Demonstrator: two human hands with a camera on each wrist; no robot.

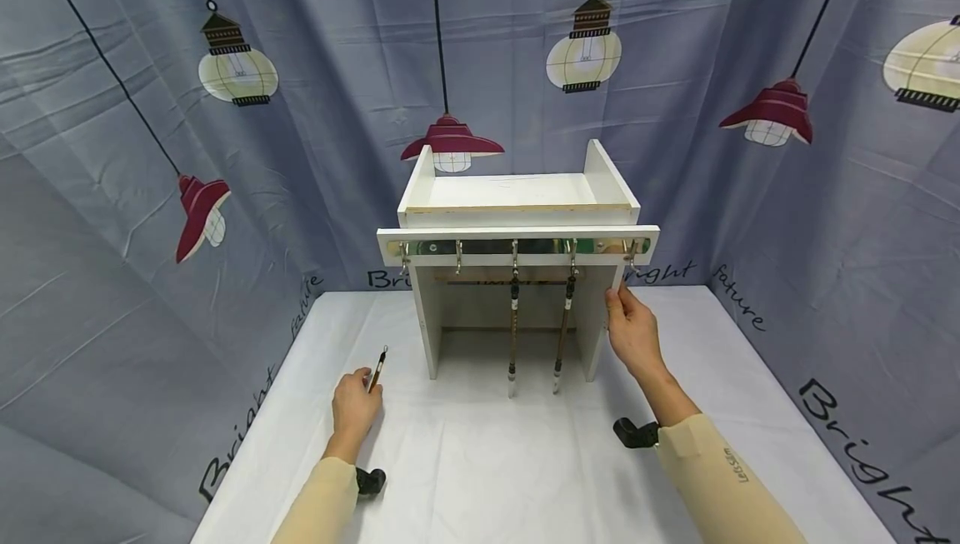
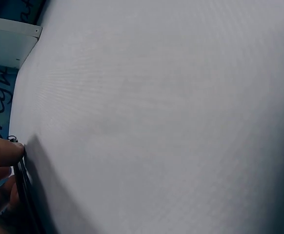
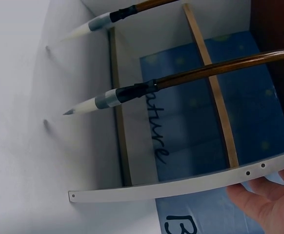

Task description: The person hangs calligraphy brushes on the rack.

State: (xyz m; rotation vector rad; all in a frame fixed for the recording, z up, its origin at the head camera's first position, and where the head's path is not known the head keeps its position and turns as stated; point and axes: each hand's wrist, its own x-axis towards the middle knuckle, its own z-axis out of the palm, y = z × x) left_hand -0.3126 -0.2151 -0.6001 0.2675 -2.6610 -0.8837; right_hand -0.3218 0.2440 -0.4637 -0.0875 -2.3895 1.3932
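A white wooden rack [image 1: 517, 235] stands on the table, with a row of metal hooks along its front rail. Two Chinese writing brushes hang tips down from these hooks, one near the middle [image 1: 513, 327] and one to its right [image 1: 563, 327]. My left hand [image 1: 354, 402], left of the rack and low over the table, pinches another brush [image 1: 379, 365] whose hanging loop points up; its lower part is hidden by the hand. My right hand [image 1: 633, 331] holds the front edge of the rack's right side panel [image 3: 181, 187], fingers against its outer face.
A white cloth covers the table [image 1: 480, 477]. Behind and beside it hangs a blue-grey curtain [image 1: 330, 111] printed with lamps and lettering. An open-topped shelf tray [image 1: 517, 190] forms the upper part of the rack. Black wrist mounts [image 1: 636, 433] sit at both sleeves.
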